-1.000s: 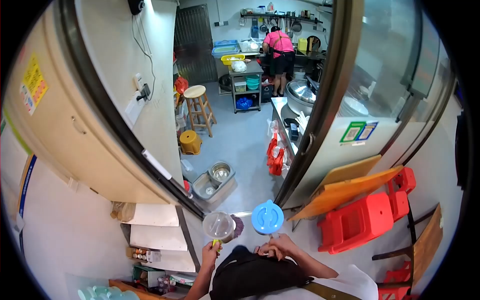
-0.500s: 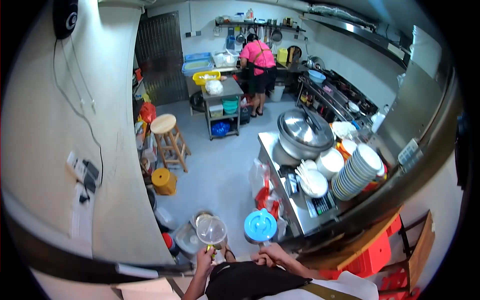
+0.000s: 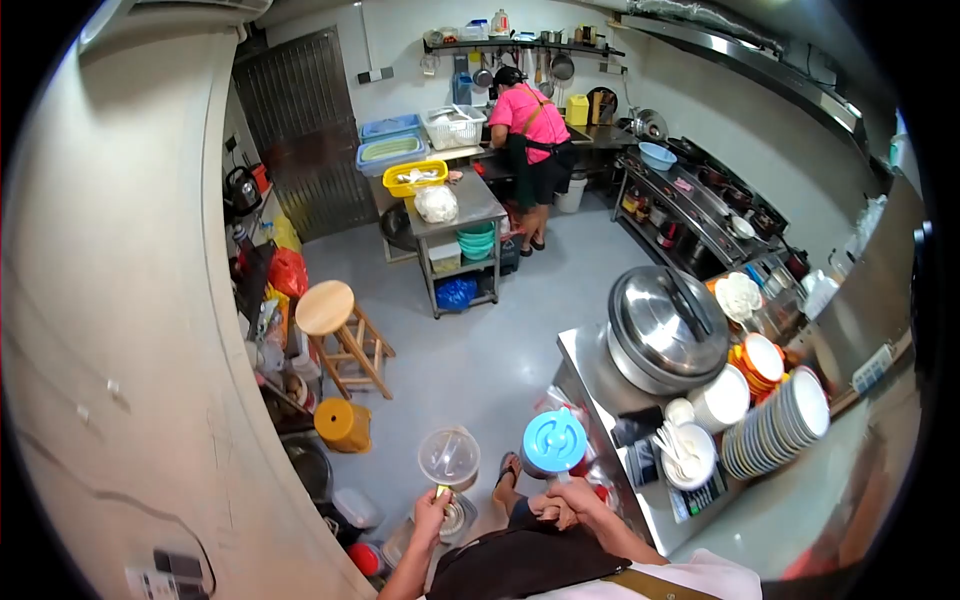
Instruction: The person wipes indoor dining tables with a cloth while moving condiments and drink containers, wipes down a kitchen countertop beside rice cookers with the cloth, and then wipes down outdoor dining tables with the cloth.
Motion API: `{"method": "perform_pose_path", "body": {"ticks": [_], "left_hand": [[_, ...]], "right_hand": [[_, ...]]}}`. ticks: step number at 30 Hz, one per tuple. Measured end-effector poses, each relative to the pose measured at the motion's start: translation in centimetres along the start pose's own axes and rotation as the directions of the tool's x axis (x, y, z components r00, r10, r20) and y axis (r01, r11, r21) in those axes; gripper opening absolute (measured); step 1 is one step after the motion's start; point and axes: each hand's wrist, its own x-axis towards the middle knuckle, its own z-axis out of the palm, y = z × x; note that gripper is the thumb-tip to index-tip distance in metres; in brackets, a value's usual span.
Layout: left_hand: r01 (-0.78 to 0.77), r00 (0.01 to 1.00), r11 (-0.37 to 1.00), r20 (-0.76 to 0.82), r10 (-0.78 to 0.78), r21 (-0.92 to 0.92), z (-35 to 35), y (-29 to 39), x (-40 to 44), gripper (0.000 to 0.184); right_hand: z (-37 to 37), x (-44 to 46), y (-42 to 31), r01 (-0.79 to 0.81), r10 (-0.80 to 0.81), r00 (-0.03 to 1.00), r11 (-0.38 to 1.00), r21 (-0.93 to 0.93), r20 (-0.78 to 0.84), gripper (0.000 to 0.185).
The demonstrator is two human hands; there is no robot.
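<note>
My left hand [image 3: 430, 516] is closed around the short yellow-green handle of a clear round container [image 3: 449, 457], held out in front of me at the bottom centre. Its exact kind is hard to make out from above. To the right, my right hand [image 3: 566, 503] grips the handle of a pitcher [image 3: 554, 441] with a round, light blue lid. The pitcher's body is mostly hidden beneath the lid. Both vessels are apart from each other, above the grey floor.
A steel counter [image 3: 575, 350] on the right bears a large lidded pot [image 3: 668, 330], stacked bowls [image 3: 775, 425] and a scale. At left stand a wooden stool [image 3: 325, 308] and a yellow stool [image 3: 342, 425]. Beyond a steel table [image 3: 470, 203], a person in pink [image 3: 533, 120] works.
My view has moved forward into the kitchen, so the counter, stools and person appear closer. Both hands still hold the same vessels. The red stools at lower right have mostly left view.
</note>
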Motion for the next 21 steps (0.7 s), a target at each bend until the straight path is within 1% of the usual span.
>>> {"method": "perform_pose_path", "body": {"ticks": [1, 3, 5, 6, 8, 9, 11, 12, 13, 15, 16, 18, 20, 21], "left_hand": [[0.008, 1.000, 1.000, -0.006, -0.008, -0.010, 0.4, 0.7, 2.0, 0.021], [0.039, 0.999, 0.999, 0.013, -0.039, -0.010, 0.9, 2.1, 6.4, 0.021], [0.096, 0.995, 0.995, -0.036, -0.096, -0.003, 2.1, 4.8, 10.0, 0.021], [0.086, 0.995, 0.996, -0.045, -0.084, 0.034, 2.6, 6.4, 11.8, 0.021], [0.130, 0.990, 0.989, -0.066, -0.125, 0.076, 3.5, 9.6, 16.0, 0.022], [0.165, 0.983, 0.981, -0.095, -0.156, 0.100, 3.8, 11.0, 18.3, 0.022], [0.086, 0.995, 0.991, -0.062, -0.080, 0.099, 4.0, 13.0, 22.0, 0.023], [0.072, 0.995, 0.993, -0.075, -0.065, 0.090, 4.5, 14.1, 23.6, 0.023], [0.099, 0.990, 0.991, -0.110, -0.090, 0.087, 5.5, 16.1, 24.9, 0.022], [0.076, 0.991, 0.995, -0.119, -0.069, 0.059, 6.7, 18.4, 28.5, 0.021], [0.062, 0.989, 0.997, -0.136, -0.055, 0.044, 7.3, 19.4, 30.7, 0.020], [0.046, 0.991, 0.999, -0.126, -0.046, 0.001, 8.5, 21.5, 35.0, 0.020], [0.051, 0.993, 0.999, -0.108, -0.053, -0.014, 9.7, 23.6, 39.9, 0.020], [0.058, 0.995, 0.998, -0.087, -0.058, -0.001, 10.0, 24.3, 42.8, 0.020]], "right_hand": [[0.0, 2.3, -1.3, -0.010, 0.010, 1.000, 1.000, 0.005, -0.006, 0.018], [-0.2, 7.5, -3.8, -0.006, 0.004, 0.999, 0.999, 0.045, 0.033, 0.017], [-0.6, 11.6, -7.8, -0.036, 0.038, 0.997, 0.998, -0.042, 0.065, 0.018], [-0.5, 13.2, -9.8, -0.044, 0.045, 0.996, 0.999, -0.017, 0.078, 0.019], [-0.5, 16.5, -15.0, -0.046, 0.044, 0.994, 0.999, 0.022, 0.100, 0.020], [-0.4, 19.0, -17.6, -0.005, 0.006, 0.996, 1.000, -0.014, 0.091, 0.020], [-0.1, 23.2, -20.7, 0.025, -0.016, 0.996, 0.994, -0.103, 0.084, 0.020], [-0.4, 25.3, -22.0, 0.044, -0.032, 0.997, 0.986, -0.159, 0.076, 0.020], [-0.7, 28.0, -23.1, 0.034, -0.026, 0.992, 0.997, -0.067, 0.123, 0.019], [-1.2, 32.8, -24.6, -0.003, -0.022, 0.976, 0.993, 0.115, 0.215, 0.018], [-1.0, 33.7, -27.0, -0.045, 0.009, 0.971, 0.989, 0.143, 0.238, 0.019], [-1.5, 37.6, -29.0, 0.062, -0.100, 0.942, 0.990, 0.126, 0.320, 0.018], [-0.9, 40.8, -34.0, -0.027, 0.027, 0.969, 1.000, -0.001, 0.247, 0.017], [-0.4, 41.1, -36.5, 0.080, -0.067, 0.940, 0.996, -0.025, 0.334, 0.018]]}}
